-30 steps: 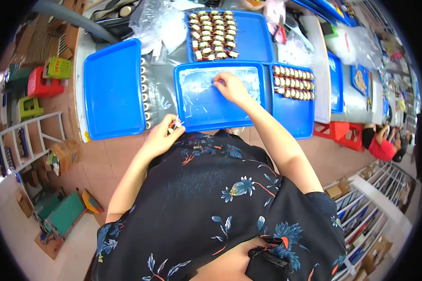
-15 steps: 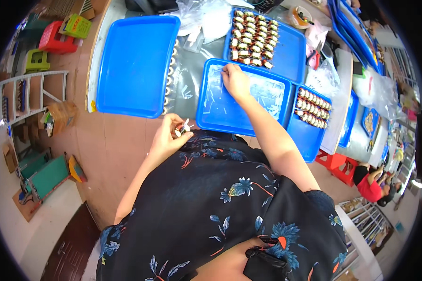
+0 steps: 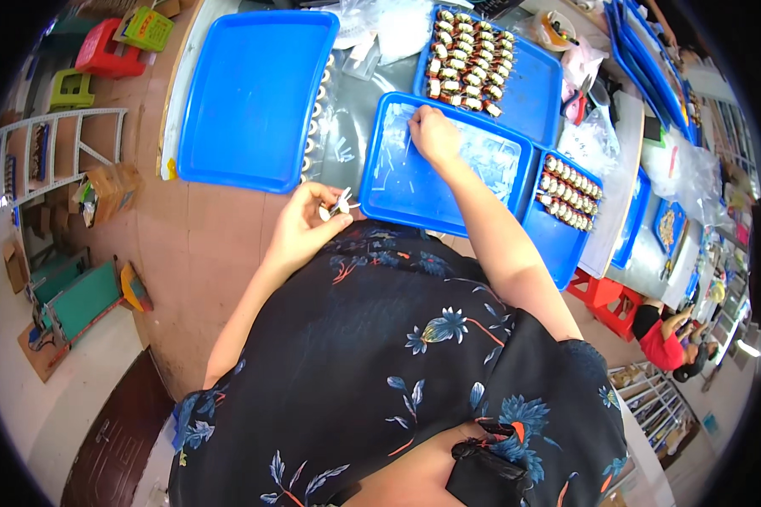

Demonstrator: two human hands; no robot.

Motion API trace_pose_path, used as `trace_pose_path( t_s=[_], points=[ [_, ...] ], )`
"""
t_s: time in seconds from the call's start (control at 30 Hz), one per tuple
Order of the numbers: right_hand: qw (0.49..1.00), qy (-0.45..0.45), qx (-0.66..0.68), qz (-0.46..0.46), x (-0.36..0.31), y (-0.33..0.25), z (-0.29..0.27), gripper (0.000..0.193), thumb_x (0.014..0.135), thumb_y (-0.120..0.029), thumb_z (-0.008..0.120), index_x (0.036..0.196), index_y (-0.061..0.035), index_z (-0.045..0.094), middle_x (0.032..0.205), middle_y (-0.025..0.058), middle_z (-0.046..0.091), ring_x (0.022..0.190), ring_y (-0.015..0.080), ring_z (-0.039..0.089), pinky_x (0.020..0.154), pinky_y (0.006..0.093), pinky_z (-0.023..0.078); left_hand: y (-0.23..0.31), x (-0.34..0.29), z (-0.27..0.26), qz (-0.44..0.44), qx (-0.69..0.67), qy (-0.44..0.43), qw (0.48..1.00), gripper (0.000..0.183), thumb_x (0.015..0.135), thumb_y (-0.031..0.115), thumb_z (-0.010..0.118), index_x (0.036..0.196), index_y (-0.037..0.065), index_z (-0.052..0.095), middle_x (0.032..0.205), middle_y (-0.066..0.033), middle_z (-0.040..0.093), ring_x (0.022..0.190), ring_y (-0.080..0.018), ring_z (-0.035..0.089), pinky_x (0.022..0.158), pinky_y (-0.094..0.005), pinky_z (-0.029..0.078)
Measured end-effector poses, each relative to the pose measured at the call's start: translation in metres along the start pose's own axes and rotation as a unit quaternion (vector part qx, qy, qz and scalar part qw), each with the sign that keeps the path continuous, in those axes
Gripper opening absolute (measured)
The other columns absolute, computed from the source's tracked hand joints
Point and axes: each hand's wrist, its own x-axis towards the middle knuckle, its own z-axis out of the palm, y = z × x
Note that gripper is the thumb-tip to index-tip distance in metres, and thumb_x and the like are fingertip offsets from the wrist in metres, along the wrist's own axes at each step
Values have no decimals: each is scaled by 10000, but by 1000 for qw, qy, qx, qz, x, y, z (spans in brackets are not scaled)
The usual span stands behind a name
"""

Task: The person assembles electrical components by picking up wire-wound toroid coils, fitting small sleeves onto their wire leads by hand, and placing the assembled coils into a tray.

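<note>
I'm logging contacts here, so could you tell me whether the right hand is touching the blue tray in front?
Touching: the head view shows the right hand resting fingers-down among clear pieces inside the blue tray, no gap visible.

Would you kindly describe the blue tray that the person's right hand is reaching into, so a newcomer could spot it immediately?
Start at the grey worktable, which is covered with blue trays. The one meant is the middle tray, at the table's near edge right in front of the person, with the right hand resting in it. Unlike the empty tray to its left and those with rowed parts, it holds loose clear slivers.
</note>
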Motion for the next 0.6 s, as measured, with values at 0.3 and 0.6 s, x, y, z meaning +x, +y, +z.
trace_pose_path(
  t_s=[0.3, 0.6],
  points=[
    [996, -53, 36, 66, -4, -4, -9, 190, 829, -237, 655, 891, -60, 627, 940, 176, 655, 867, 355, 638, 772, 463, 508, 30, 1, 16, 87, 6, -37, 995, 313, 809, -97, 669, 997, 32, 456, 1254, -181, 532, 999, -164, 600, 853, -301, 518],
    [973, -59, 220, 40, -39, -8, -44, 175, 864, -155, 631, 942, -19, 554, 914, 182, 632, 795, 284, 645, 720, 364, 529, 40, 1, 26, 112, 41, -56, 991, 227, 824, -52, 678, 973, 25, 525, 1281, -197, 543, 973, -158, 609, 822, -292, 520]
  ],
)
